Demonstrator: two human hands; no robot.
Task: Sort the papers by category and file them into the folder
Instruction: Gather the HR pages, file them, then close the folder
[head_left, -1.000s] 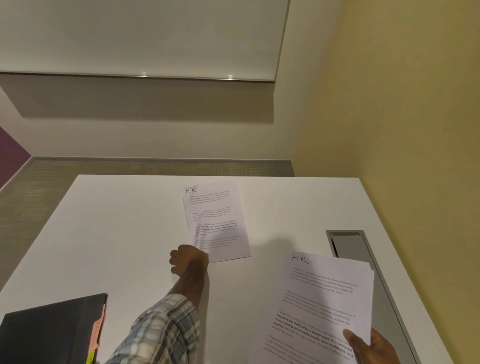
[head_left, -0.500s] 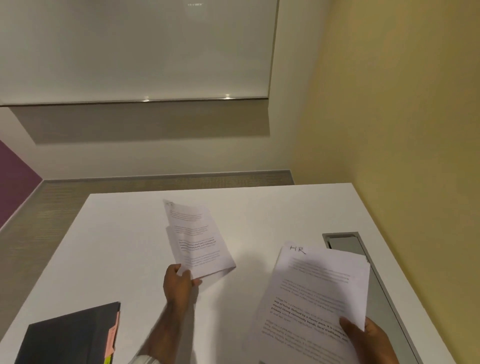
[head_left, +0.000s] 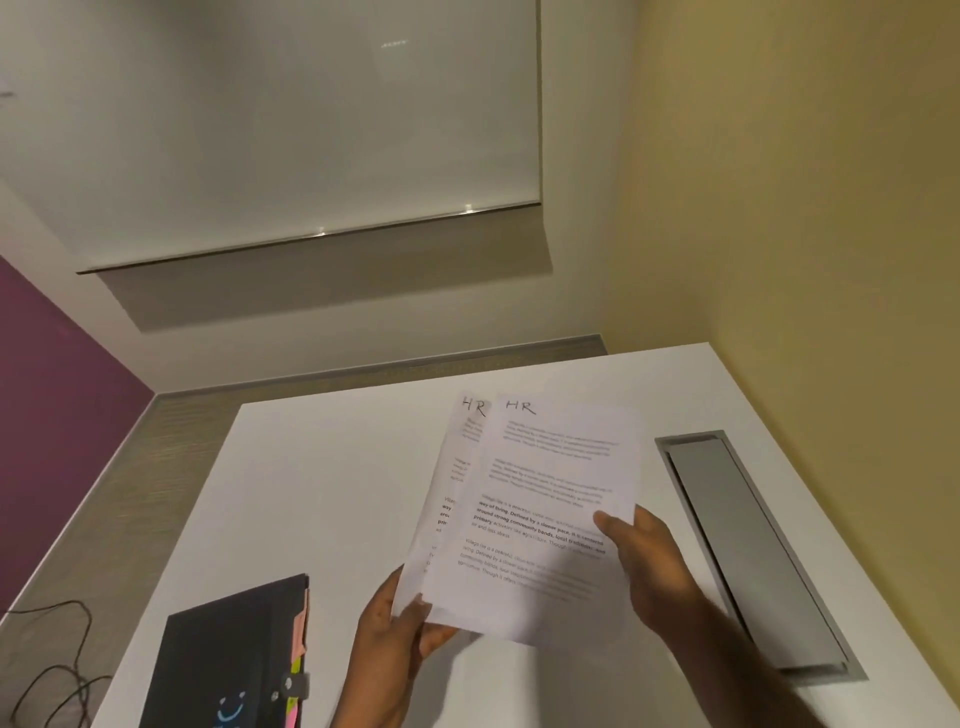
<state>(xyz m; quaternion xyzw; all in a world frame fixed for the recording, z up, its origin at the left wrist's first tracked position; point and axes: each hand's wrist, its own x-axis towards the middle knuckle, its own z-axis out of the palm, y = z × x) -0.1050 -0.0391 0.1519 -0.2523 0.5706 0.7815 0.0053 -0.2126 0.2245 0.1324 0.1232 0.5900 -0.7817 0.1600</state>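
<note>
Above the white table (head_left: 322, 467) I hold printed sheets marked "HR". My right hand (head_left: 644, 561) grips the front stack of papers (head_left: 550, 499) by its right edge, thumb on top. My left hand (head_left: 395, 639) pinches the bottom corner of a single HR sheet (head_left: 457, 467), which sits just behind and to the left of the stack, mostly hidden by it. A black folder (head_left: 223, 660) with coloured tabs along its right side lies shut at the table's near left.
A grey cable hatch (head_left: 748, 551) is set into the table at the right, beside the yellow wall (head_left: 831, 234). Dark cables (head_left: 47, 660) trail on the floor at the left. The far half of the table holds nothing.
My left hand has lifted the single HR sheet off the table and brought it right, behind the stack. My right hand has raised the stack and moved it left toward the sheet.
</note>
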